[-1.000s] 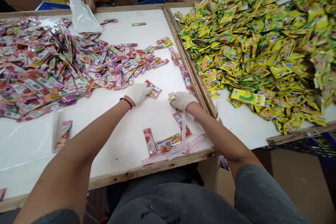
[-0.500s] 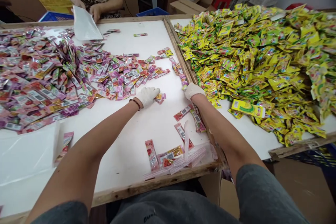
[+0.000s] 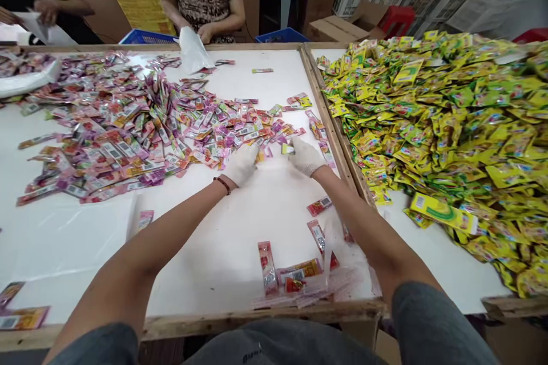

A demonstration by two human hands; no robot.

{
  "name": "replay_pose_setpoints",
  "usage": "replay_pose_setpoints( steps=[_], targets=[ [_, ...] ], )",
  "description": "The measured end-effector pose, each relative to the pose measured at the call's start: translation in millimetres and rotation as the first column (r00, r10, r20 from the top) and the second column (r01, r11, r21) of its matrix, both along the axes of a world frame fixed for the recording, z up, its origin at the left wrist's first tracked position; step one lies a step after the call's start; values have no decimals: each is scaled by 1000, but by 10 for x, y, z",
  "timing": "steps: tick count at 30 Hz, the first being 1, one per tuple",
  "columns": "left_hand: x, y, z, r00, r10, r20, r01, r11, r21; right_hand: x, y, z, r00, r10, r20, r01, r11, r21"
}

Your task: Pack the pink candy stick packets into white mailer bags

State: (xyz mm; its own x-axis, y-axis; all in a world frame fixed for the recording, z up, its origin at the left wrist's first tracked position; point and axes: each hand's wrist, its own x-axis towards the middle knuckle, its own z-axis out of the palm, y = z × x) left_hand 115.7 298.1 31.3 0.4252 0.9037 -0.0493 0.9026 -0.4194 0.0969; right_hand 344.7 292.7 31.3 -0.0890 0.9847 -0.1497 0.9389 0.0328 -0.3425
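Note:
My left hand (image 3: pixel 242 165), in a white glove with a beaded bracelet at the wrist, is closed on a stick sachet (image 3: pixel 262 154) in orange and purple. Facing it, my right hand (image 3: pixel 306 157), also gloved, pinches a small yellow-and-white sachet (image 3: pixel 286 149) at its fingertips. Both hands are low over the white table (image 3: pixel 240 222), a short gap apart, and slightly blurred. Just beyond them spreads a heap of pink and purple stick sachets (image 3: pixel 124 148). Single sachets lie nearer my body, among them an upright pink one (image 3: pixel 268 268).
A wooden divider (image 3: pixel 331 125) runs along the right, with a large pile of yellow packets (image 3: pixel 432 148) past it. Clear plastic bags (image 3: pixel 68 234) lie at left. Across the table a person holds a white bag (image 3: pixel 193 51); another person stands at far left.
My right hand has moved left from the divider toward my left hand and now has a sachet at its fingertips. My left hand keeps its sachet. The camera view has shifted left.

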Motion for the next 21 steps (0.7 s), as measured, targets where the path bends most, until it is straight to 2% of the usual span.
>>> replay_pose_setpoints(
  steps=[2,4,6,9,12,15,18,21],
  targets=[
    [-218,215,114,969,246,39,-245,969,-15,-353,276,71,993,59,-100,-53,997,59],
    [-445,387,177,909,416,13,-414,907,-78,-682,535,103,990,86,-116,-81,996,41],
    [-638,455,175,882,470,-41,-471,869,-151,-923,714,85,995,74,-73,-78,995,-54],
    [-799,308,87,904,419,-84,-427,880,-209,-1039,721,-25,998,68,-10,-69,987,-143],
    [-821,-87,-12,943,317,-101,-331,926,-181,-913,368,-167,993,117,25,-113,985,-131],
    [-788,-583,-79,968,248,-34,-250,952,-177,-713,-245,-268,990,130,58,-123,985,-118],
    [-771,-1025,-137,964,260,61,-238,941,-240,-548,-887,-311,993,86,80,-73,985,-157],
    [-828,-1317,-180,941,285,184,-221,925,-308,-389,-1332,-287,993,54,104,-28,972,-234]
  ],
)
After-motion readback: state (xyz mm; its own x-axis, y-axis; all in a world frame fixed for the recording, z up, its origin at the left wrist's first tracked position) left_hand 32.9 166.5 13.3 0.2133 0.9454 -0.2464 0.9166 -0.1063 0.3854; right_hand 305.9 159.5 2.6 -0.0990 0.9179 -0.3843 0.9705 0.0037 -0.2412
